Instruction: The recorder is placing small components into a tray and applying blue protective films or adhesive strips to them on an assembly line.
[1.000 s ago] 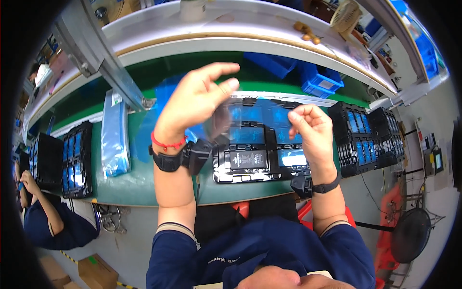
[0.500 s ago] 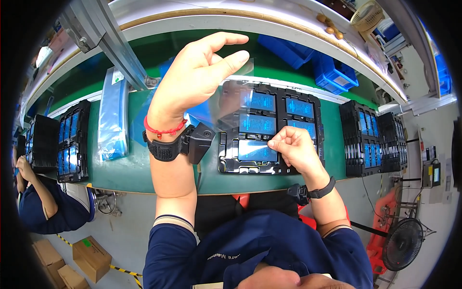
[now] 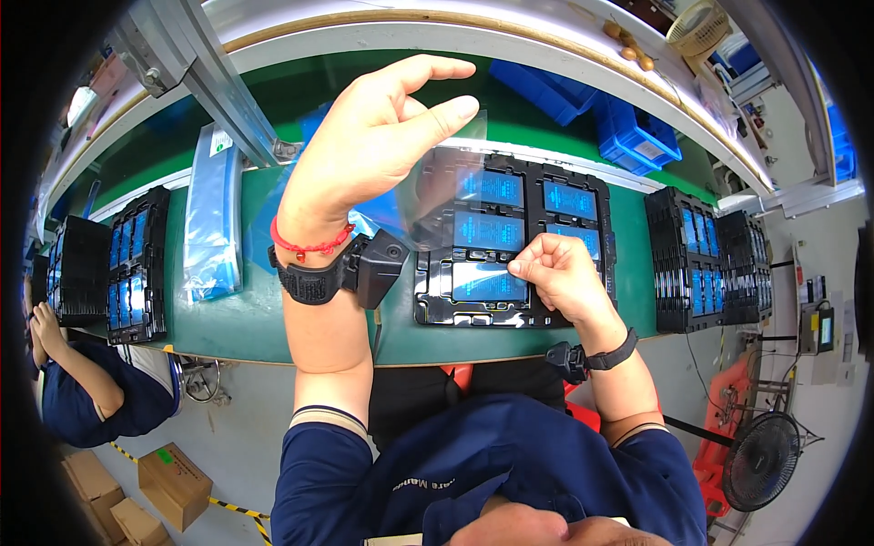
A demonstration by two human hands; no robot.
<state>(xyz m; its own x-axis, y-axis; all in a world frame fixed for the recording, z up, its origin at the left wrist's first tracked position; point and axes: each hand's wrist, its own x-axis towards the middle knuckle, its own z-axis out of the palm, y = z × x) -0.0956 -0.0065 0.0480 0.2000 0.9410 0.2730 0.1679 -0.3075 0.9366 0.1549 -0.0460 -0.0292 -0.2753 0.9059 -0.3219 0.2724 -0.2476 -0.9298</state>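
Left hand (image 3: 378, 136) is up high over the tabletop (image 3: 273, 318), fingers straight and close together, thumb arched above them with a gap between. A clear plastic film (image 3: 437, 196) hangs just under those fingers and drapes down toward the black tray (image 3: 514, 241); whether the hand is actually pinching the film's top edge, I cannot tell from this angle.

Right hand (image 3: 551, 273) is low, curled nearly into a fist at the front of the tray, fingertips pressed together on the lower end of the film, right beside the front-left blue panel (image 3: 487, 282).

The tray sits at the middle of the green tabletop, straight in front of the person, with blue panels in its pockets. The film covers the left column and looks lifted clear at the top, while its bottom end sits down by the tray. My read: the peel is well under way but not finished, since the sheet has not come away from the tray altogether.

Off to the right, more black trays (image 3: 696, 255) of blue panels wait in a row. On the left lie a long bag (image 3: 211, 218) and another loaded tray (image 3: 137, 264), where a co-worker's hand (image 3: 45, 323) reaches.
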